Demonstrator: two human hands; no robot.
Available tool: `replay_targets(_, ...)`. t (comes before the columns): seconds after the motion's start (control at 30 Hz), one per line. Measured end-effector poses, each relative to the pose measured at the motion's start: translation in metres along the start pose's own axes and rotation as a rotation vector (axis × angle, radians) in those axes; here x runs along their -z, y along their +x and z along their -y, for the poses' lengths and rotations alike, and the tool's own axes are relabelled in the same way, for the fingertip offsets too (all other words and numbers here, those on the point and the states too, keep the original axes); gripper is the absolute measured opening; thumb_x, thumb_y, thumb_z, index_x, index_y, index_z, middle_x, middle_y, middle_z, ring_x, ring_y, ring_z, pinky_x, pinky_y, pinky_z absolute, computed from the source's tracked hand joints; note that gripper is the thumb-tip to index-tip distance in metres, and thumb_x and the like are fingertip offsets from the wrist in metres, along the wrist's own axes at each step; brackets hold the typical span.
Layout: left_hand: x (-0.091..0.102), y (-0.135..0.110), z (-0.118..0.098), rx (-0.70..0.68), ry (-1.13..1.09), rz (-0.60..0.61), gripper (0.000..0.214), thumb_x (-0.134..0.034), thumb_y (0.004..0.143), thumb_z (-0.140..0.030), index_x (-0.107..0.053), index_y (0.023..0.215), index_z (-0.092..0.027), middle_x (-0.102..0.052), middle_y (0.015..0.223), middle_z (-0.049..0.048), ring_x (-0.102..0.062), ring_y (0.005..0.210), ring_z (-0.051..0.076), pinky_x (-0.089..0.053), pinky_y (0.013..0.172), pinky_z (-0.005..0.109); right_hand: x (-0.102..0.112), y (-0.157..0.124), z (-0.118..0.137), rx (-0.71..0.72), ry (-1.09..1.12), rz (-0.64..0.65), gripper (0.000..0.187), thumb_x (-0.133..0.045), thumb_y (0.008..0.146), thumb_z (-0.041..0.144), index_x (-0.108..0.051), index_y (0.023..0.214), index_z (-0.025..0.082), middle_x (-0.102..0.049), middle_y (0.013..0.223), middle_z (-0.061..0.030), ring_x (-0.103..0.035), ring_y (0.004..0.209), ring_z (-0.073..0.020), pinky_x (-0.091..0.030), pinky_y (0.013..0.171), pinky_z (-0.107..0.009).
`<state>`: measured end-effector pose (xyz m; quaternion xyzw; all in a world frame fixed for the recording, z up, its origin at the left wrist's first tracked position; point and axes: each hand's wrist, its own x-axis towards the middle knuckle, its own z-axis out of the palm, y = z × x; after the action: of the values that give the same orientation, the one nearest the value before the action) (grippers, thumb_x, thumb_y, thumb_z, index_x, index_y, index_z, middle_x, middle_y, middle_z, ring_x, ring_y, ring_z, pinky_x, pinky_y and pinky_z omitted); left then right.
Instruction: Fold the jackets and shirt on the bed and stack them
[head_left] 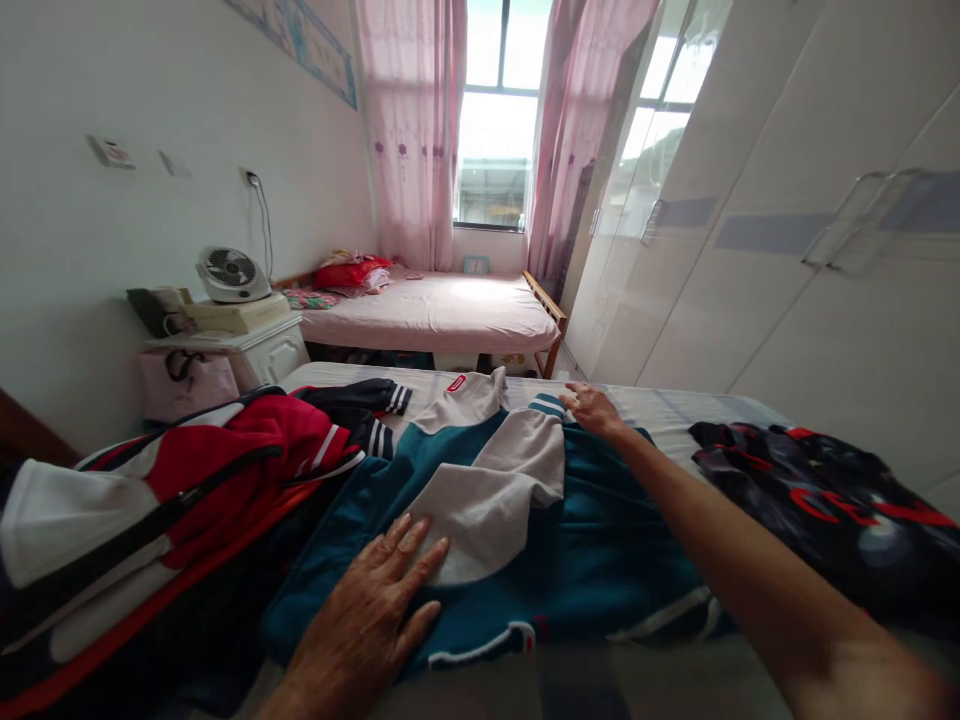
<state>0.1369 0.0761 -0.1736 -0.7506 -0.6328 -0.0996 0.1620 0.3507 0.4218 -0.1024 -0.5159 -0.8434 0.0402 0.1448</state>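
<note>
A teal and light grey sweatshirt lies spread on the bed in front of me, one grey sleeve bent across its body. My left hand rests flat on the garment, fingers spread over the edge of the grey sleeve. Beyond it, my right hand reaches to the striped teal cuff, its fingertips at the cuff's edge and its fingers slightly apart. White drawstrings trail along the near side of the sweatshirt.
Red, white and navy jackets are heaped to the left. A black garment with red lettering lies at right on the bed. Behind are a second bed, a nightstand with a fan, and tall wardrobes.
</note>
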Motion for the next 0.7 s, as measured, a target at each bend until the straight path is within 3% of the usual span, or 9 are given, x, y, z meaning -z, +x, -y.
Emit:
replay_targets(0.1,-0.004,-0.001,0.003,-0.031,0.053,-0.013,0.057,-0.045,0.09,-0.044,-0.03,0.143,-0.031,-0.041,0.145,0.0037,-0.042,0.131,0.026,-0.05,0.096,0.039,-0.022,0.027,0.014,-0.055,-0.044,0.061,0.052,-0.056,0.082,0.037,-0.053,0.126,0.008,-0.055,0.13,-0.0194,-0.051,0.119,-0.0258,-0.041,0.094,-0.032)
replay_targets(0.17,-0.005,-0.001,0.004,-0.04,0.064,-0.013,0.058,-0.045,0.089,-0.045,-0.03,0.143,-0.031,-0.041,0.145,0.0041,-0.042,0.13,0.026,-0.05,0.095,0.039,-0.029,0.036,0.019,-0.087,-0.074,0.114,0.046,-0.063,0.075,0.033,-0.062,0.114,0.01,-0.062,0.118,-0.0195,-0.057,0.111,-0.0272,-0.044,0.087,-0.033)
replay_targets(0.27,-0.003,0.0,0.003,-0.024,0.046,0.003,0.057,-0.045,0.09,-0.045,-0.031,0.143,-0.031,-0.04,0.146,0.0042,-0.04,0.132,0.026,-0.049,0.097,0.04,-0.027,0.042,0.022,-0.104,-0.095,0.159,0.022,-0.065,0.071,0.024,-0.071,0.09,0.015,-0.07,0.096,-0.0154,-0.063,0.097,-0.0263,-0.047,0.077,-0.031)
replay_targets(0.33,-0.002,0.001,0.001,-0.004,0.021,0.019,0.056,-0.045,0.09,-0.045,-0.032,0.142,-0.032,-0.04,0.146,0.0041,-0.039,0.132,0.026,-0.048,0.098,0.041,-0.016,0.041,0.022,-0.086,-0.081,0.123,0.016,-0.063,0.07,0.019,-0.071,0.084,0.017,-0.07,0.094,-0.0129,-0.064,0.094,-0.0254,-0.047,0.076,-0.03)
replay_targets(0.43,0.001,0.001,-0.001,0.021,-0.017,0.027,0.054,-0.046,0.09,-0.043,-0.033,0.142,-0.033,-0.041,0.145,0.0041,-0.039,0.132,0.026,-0.047,0.099,0.042,0.021,0.035,0.02,-0.056,-0.017,-0.074,0.025,-0.053,0.078,0.02,-0.065,0.1,0.018,-0.064,0.111,-0.0122,-0.061,0.102,-0.0247,-0.047,0.082,-0.032)
replay_targets(0.53,0.001,0.001,-0.002,0.031,-0.034,0.025,0.054,-0.047,0.09,-0.041,-0.034,0.141,-0.033,-0.04,0.146,0.004,-0.039,0.133,0.026,-0.045,0.101,0.043,0.077,0.021,0.018,-0.047,0.103,-0.347,0.035,-0.038,0.087,0.023,-0.051,0.12,0.018,-0.053,0.126,-0.015,-0.06,0.102,-0.0236,-0.05,0.081,-0.035)
replay_targets(0.63,0.001,0.001,-0.002,0.035,-0.04,0.01,0.053,-0.05,0.088,-0.038,-0.037,0.14,-0.033,-0.04,0.146,0.0044,-0.038,0.133,0.026,-0.044,0.101,0.044,0.131,-0.01,0.012,0.035,0.406,-0.57,0.037,-0.037,0.089,0.027,-0.042,0.125,0.021,-0.05,0.129,-0.0152,-0.064,0.093,-0.0205,-0.054,0.071,-0.032)
replay_targets(0.7,0.001,0.001,-0.002,0.032,-0.055,0.002,0.053,-0.051,0.088,-0.037,-0.039,0.139,-0.032,-0.04,0.146,0.0054,-0.038,0.133,0.027,-0.043,0.102,0.044,0.149,-0.043,0.001,0.117,0.635,-0.647,0.035,-0.043,0.087,0.031,-0.044,0.121,0.025,-0.056,0.123,-0.0116,-0.065,0.092,-0.0195,-0.055,0.074,-0.032)
